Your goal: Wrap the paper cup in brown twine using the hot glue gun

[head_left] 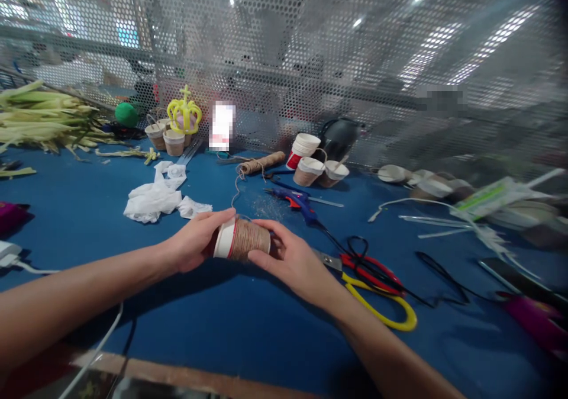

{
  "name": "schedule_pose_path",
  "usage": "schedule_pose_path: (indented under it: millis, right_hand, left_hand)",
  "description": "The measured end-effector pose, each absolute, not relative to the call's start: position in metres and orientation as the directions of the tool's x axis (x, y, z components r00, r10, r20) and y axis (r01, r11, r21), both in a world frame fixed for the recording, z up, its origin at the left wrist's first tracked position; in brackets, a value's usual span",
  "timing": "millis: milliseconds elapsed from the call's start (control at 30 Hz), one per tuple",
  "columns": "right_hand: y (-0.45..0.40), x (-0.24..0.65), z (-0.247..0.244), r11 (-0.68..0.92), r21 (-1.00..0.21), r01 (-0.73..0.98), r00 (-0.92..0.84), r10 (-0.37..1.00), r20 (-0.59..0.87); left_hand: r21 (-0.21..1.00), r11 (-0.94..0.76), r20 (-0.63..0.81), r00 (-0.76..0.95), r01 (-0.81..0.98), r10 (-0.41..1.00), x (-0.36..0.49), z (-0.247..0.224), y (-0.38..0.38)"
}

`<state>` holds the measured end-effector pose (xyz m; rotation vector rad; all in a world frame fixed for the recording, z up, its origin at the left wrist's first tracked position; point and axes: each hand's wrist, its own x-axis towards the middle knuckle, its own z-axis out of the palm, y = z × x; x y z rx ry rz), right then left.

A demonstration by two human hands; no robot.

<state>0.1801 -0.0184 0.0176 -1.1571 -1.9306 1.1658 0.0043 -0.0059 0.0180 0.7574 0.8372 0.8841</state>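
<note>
A paper cup (pixel 251 239) wound with brown twine lies on its side between my hands, its white rim end to the left. My left hand (pixel 197 242) holds the rim end, with some fingers hidden inside or behind it. My right hand (pixel 295 257) is closed around the other end, thumb on the wound twine. From the cup a loose strand runs up to a roll of twine (pixel 264 163) behind it. A blue hot glue gun (pixel 295 200) rests beyond my right hand. Scissors (pixel 381 292) with red and yellow handles lie beside my right wrist.
Stacked white cups (pixel 304 144) and twine-covered cups (pixel 309 171) stand at the back. Crumpled white tissue (pixel 151 200) lies to the left, corn husks (pixel 48 115) farther left. A yellow crown (pixel 184 115) and a lit phone (pixel 222 125) stand against the perforated screen. Black cords cross the right side.
</note>
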Motion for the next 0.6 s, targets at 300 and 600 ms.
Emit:
schedule_pose_path:
  millis: [300,600]
  right_hand:
    - [-0.0115,0.1850,0.0177,0.164,-0.936,0.311,-0.377,0.925,0.037]
    - [-0.0195,0.1778,0.0122,0.216,-0.901,0.377,-0.303,0.948,0.100]
  left_hand:
    - [0.977,0.078,0.034,0.503,-0.199,0.863,-0.0054,0.0168,-0.0101]
    - [0.995,-0.019,0.060,0.428,-0.100,0.902,-0.0005,0.0125,-0.0131]
